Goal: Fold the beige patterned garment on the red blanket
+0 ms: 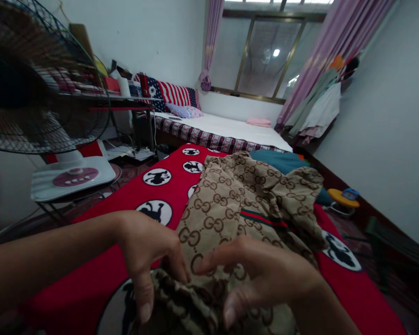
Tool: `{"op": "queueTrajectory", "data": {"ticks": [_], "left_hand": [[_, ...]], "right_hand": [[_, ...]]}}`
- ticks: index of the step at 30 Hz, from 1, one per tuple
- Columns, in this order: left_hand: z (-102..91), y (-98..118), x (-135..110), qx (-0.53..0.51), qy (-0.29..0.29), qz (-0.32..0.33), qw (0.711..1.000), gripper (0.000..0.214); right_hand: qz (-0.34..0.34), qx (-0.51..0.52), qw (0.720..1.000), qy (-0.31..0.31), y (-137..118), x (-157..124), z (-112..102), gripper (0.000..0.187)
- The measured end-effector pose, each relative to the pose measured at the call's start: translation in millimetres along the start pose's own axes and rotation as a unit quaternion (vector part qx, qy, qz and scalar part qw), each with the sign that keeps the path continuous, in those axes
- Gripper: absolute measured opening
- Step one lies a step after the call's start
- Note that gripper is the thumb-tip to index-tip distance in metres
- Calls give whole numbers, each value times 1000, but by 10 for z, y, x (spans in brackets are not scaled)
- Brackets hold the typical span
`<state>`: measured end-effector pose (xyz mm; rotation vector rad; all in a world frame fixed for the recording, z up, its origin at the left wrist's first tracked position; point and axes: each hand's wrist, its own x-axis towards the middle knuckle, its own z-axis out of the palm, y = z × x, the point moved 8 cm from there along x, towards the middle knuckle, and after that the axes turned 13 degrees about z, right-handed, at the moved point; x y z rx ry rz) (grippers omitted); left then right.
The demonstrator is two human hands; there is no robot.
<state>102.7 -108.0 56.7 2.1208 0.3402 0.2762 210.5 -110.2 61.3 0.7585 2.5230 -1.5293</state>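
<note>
A tan garment [237, 200] printed with brown interlocked letters and a green-red stripe lies crumpled on a red blanket [101, 279] with black-and-white cartoon circles. My left hand [150, 253] pinches the near edge of the garment, fingers curled down into the cloth. My right hand [261, 274] grips the same bunched edge just to the right, thumb underneath and fingers bent over it. The two hands sit close together at the bottom centre of the head view.
A standing fan [38, 93] with a white control base [73, 179] is close on the left. Behind are a cluttered shelf [125, 95], a bed with a white sheet [230, 128], a teal cloth [279, 160], hanging clothes [317, 109] and a yellow stool [342, 197] on the right.
</note>
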Motion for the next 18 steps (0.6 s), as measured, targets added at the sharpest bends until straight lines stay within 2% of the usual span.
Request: {"op": "queueTrajectory", "data": {"ticks": [2,3,4,5,7,8,10,13,16,18], "left_hand": [[29,-16,-4,-79,-84,-21,993,51],[7,-36,0,-114,-114,-29,986,49],[-73,-74,26,-134,-113,-32,984,47],[-191,-137,76,-136,-89,-33,986,46],[-516,-332,231,-79,18,-33,996,47],[-685,-445,319,-19,80,-34,996,48],[-939,-661,509,133,174,-37,975,50],[-1048,-1039,835,312,203,-71,925,63],[-1106,-1533,970,373,226,-204,876,74],[-1127,-1757,956,395,253,-272,840,80]], "right_hand": [[-4,-92,996,-18,59,46,125,58],[-5,-130,991,-32,91,80,200,53],[-5,-165,985,-42,124,119,268,46],[0,-197,979,-47,156,161,321,39],[12,-248,968,-40,204,241,374,29],[18,-266,963,-35,219,273,384,27],[22,-289,957,-32,233,315,398,24],[27,-302,952,-32,259,344,408,22],[43,-315,948,-30,298,365,378,23],[36,-294,955,-22,265,373,329,21]]}}
